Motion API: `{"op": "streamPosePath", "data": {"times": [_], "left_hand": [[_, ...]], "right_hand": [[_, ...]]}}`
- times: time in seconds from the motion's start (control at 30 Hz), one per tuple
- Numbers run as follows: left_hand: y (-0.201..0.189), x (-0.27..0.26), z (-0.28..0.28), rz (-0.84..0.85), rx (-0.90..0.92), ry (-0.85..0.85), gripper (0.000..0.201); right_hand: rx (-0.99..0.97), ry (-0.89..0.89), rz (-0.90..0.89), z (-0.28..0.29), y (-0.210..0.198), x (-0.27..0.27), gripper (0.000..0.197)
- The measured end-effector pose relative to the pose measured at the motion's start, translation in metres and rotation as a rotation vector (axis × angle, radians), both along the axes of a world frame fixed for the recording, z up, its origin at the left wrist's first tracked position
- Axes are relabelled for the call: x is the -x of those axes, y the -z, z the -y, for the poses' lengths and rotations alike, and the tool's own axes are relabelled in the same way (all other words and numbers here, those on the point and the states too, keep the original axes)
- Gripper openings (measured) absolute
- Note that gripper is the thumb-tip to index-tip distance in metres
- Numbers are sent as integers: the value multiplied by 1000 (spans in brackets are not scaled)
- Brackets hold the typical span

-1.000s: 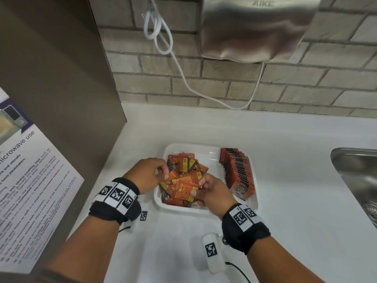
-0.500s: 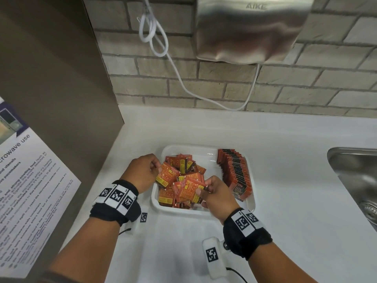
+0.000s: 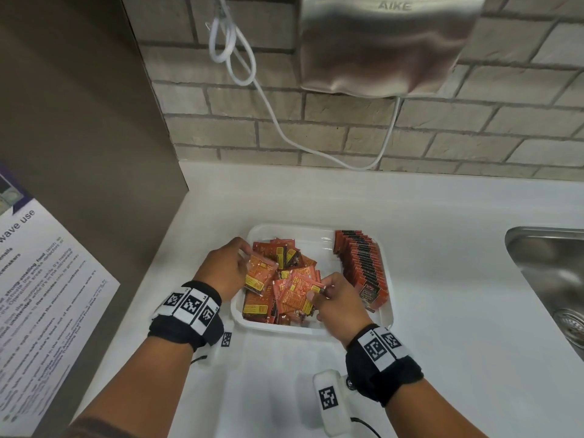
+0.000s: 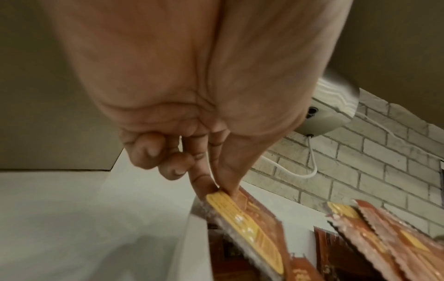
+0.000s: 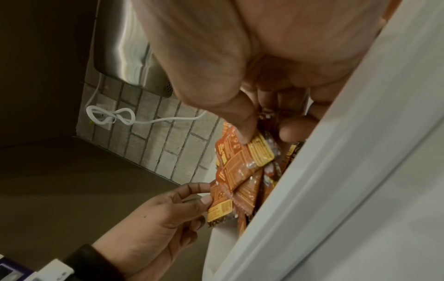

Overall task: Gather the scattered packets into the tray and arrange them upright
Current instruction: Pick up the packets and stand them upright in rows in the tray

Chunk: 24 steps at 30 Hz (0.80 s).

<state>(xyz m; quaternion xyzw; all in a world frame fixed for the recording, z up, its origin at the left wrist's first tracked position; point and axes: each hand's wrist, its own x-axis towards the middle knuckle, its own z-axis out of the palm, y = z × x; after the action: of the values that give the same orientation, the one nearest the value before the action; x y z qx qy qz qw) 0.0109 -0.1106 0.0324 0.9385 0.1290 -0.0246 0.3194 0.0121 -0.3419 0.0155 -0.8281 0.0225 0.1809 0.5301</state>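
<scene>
Left hand and right hand each pinching a packet beside upright row.

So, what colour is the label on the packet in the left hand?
Yellow, on an orange packet pinched by the left hand; the left wrist view shows it best.

The steel dryer on the brick wall bears the brand "AIKE". The poster at the left shows "wave use" in large type and, in bold lower down, "strong-smelling food"; its remaining lines are too small to read. The front packet of the upright row reads "D2X". The wristbands carry square black-and-white code tags.
</scene>
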Motion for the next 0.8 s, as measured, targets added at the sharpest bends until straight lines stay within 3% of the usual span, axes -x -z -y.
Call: {"op": "streamPosePath", "data": {"times": [0.27, 0.5, 0.8], "left_hand": [[0, 2, 8, -62, -71, 125, 49], [3, 4, 12, -53, -39, 235, 40], [3, 5, 15, -28, -82, 229, 35]], "right_hand": [[-4, 42, 34, 0, -6, 1, 23], [26, 28, 49, 1, -10, 0, 22], [-11, 107, 88, 7, -19, 1, 25]]}}
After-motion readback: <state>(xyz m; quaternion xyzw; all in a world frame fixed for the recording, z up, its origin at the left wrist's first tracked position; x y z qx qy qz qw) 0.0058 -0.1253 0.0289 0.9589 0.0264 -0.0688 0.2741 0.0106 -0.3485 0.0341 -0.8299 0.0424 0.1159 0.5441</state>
